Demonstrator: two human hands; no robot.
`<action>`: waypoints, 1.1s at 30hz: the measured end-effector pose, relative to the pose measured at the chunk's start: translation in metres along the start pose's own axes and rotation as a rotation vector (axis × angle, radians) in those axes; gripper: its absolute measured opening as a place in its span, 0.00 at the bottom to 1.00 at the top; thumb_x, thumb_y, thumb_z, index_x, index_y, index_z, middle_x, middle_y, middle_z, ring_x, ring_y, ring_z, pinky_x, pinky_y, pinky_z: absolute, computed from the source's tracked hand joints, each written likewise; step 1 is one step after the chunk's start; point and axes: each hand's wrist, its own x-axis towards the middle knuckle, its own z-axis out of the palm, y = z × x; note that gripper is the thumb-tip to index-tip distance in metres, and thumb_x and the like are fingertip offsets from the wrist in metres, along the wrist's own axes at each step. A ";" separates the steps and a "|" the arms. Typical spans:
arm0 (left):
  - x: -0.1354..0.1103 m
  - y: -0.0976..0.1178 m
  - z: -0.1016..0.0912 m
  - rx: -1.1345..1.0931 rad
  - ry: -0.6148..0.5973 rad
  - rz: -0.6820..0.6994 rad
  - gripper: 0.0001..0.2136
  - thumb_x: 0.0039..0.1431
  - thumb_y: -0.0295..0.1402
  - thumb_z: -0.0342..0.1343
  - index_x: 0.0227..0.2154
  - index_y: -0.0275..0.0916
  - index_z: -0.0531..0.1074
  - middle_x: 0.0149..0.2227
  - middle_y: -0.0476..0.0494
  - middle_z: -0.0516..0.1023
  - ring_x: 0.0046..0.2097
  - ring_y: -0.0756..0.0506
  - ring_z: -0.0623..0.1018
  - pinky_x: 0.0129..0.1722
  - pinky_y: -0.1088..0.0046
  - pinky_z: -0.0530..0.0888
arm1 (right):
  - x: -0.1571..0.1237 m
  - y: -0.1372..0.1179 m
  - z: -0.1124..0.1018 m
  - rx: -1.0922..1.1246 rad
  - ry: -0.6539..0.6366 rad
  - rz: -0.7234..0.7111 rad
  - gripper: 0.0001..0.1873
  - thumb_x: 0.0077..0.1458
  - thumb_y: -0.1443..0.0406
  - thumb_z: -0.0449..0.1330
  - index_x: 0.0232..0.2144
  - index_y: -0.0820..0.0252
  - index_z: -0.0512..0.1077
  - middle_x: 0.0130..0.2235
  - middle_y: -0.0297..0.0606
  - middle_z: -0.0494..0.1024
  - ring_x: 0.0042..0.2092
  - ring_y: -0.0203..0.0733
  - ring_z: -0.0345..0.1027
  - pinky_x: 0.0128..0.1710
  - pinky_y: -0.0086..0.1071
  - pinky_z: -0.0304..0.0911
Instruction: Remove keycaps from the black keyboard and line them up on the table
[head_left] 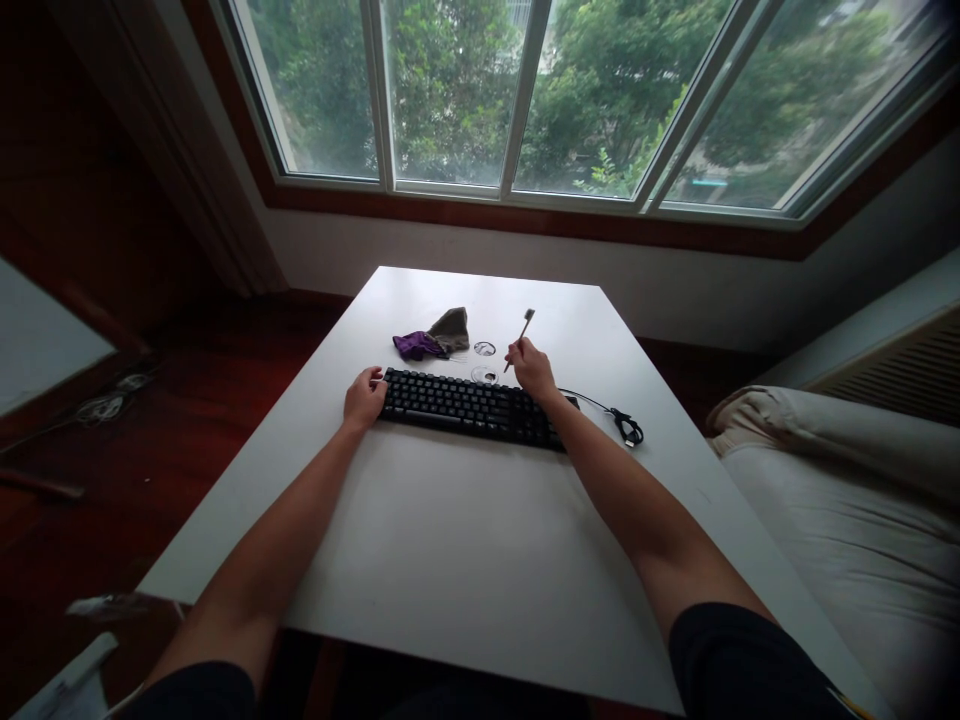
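A black keyboard [469,405] lies flat across the white table. My left hand [365,398] is at its left end, fingers curled round the edge and thumb against the corner. A thin white streak shows by those fingers, too small to name. My right hand [532,370] is closed round the handle of a toothbrush [528,320], above the keyboard's right part. The brush is tilted with its dark bristle head up and away from me, the handle's tip pointing down towards the keyboard. The right forearm hides part of the keyboard's right end.
Behind the keyboard lie a purple and grey cloth [442,335], thin white sticks [458,358] and two round clear items [484,349]. A coiled USB cable [627,428] lies at the right. A pale sofa [840,480] borders the table [420,540]; windows are ahead.
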 end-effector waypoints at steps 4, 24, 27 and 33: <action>0.015 -0.008 -0.007 0.079 -0.042 -0.023 0.14 0.62 0.36 0.53 0.47 0.44 0.80 0.47 0.44 0.83 0.50 0.41 0.80 0.55 0.64 0.73 | -0.017 -0.027 -0.005 0.013 -0.070 -0.132 0.17 0.72 0.55 0.44 0.46 0.53 0.69 0.33 0.37 0.81 0.35 0.45 0.73 0.38 0.33 0.61; 0.012 -0.021 -0.027 0.133 -0.076 0.007 0.15 0.61 0.40 0.54 0.44 0.47 0.84 0.41 0.47 0.85 0.46 0.42 0.81 0.50 0.68 0.74 | -0.008 -0.134 0.075 -0.302 -0.331 -0.485 0.17 0.70 0.56 0.51 0.45 0.49 0.80 0.44 0.40 0.82 0.41 0.46 0.75 0.38 0.33 0.59; 0.012 -0.021 -0.026 0.130 -0.076 0.026 0.15 0.61 0.39 0.55 0.45 0.49 0.83 0.43 0.47 0.85 0.47 0.42 0.81 0.52 0.67 0.74 | -0.008 -0.138 0.083 -0.332 -0.332 -0.470 0.18 0.70 0.56 0.51 0.45 0.48 0.81 0.44 0.41 0.82 0.42 0.47 0.75 0.38 0.33 0.59; 0.011 -0.019 -0.027 0.143 -0.067 0.029 0.15 0.61 0.39 0.55 0.46 0.49 0.83 0.44 0.47 0.85 0.48 0.42 0.81 0.53 0.67 0.74 | -0.017 -0.142 0.085 -0.381 -0.393 -0.422 0.19 0.71 0.55 0.49 0.46 0.49 0.80 0.46 0.42 0.82 0.44 0.47 0.75 0.40 0.32 0.60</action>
